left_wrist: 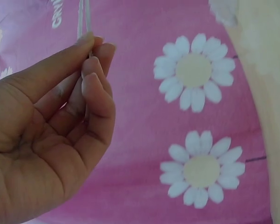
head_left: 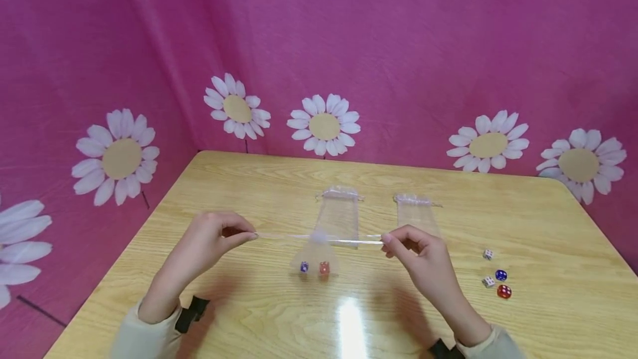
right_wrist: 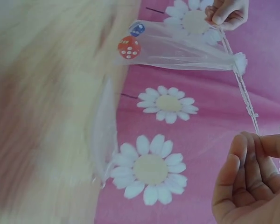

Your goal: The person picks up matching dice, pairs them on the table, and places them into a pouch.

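A sheer white drawstring pouch (head_left: 314,252) hangs gathered at its neck between my hands. A blue die (head_left: 304,266) and a red die (head_left: 324,268) show through its bottom; the right wrist view shows the blue die (right_wrist: 136,29) beside the red die (right_wrist: 129,47). My left hand (head_left: 201,245) pinches one end of the drawstring between thumb and fingertips. At the other side, my right hand (head_left: 426,256) pinches the opposite end. The white drawstring (right_wrist: 245,95) runs taut through the bunched neck. In the left wrist view, the left hand (left_wrist: 60,126) has its other fingers loosely curled.
Two more sheer pouches (head_left: 340,212) (head_left: 416,214) lie flat farther back on the wooden table (head_left: 249,303). Right of my right hand sit two white dice (head_left: 487,255) (head_left: 488,281), a blue die (head_left: 500,275) and a red die (head_left: 504,291). A pink flowered cloth (head_left: 399,43) hangs behind.
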`<state>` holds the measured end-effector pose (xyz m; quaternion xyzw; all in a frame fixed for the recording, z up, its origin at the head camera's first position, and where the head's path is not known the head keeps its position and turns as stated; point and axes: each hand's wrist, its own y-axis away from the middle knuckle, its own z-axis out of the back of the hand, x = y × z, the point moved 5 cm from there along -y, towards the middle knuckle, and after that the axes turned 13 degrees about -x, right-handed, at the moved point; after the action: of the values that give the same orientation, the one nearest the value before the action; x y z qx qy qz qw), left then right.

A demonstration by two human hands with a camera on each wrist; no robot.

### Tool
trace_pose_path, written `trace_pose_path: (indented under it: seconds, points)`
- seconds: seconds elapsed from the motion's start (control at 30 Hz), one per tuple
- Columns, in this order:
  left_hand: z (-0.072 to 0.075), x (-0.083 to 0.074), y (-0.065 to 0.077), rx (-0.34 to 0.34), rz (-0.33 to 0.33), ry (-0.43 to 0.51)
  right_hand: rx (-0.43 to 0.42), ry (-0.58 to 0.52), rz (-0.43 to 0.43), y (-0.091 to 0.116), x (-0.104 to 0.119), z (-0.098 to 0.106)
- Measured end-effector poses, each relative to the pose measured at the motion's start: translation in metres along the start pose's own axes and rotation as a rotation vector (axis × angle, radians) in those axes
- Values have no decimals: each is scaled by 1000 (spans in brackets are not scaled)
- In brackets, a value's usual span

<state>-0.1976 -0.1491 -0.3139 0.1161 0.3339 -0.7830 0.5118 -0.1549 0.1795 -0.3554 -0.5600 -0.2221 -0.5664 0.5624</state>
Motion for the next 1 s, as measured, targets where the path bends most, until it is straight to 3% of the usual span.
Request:
trace_pose_path:
  seconds: [0.3, 0.6, 1.0]
  points:
    - [20, 30, -6, -57, 95, -34, 51, -72, -52, -16, 4, -42]
    - [26, 60, -11, -111, 173, -53, 85, -98, -107, -35, 0, -78]
    - [27, 86, -21, -245, 247, -69, 95, -89, -135, -49, -3, -113]
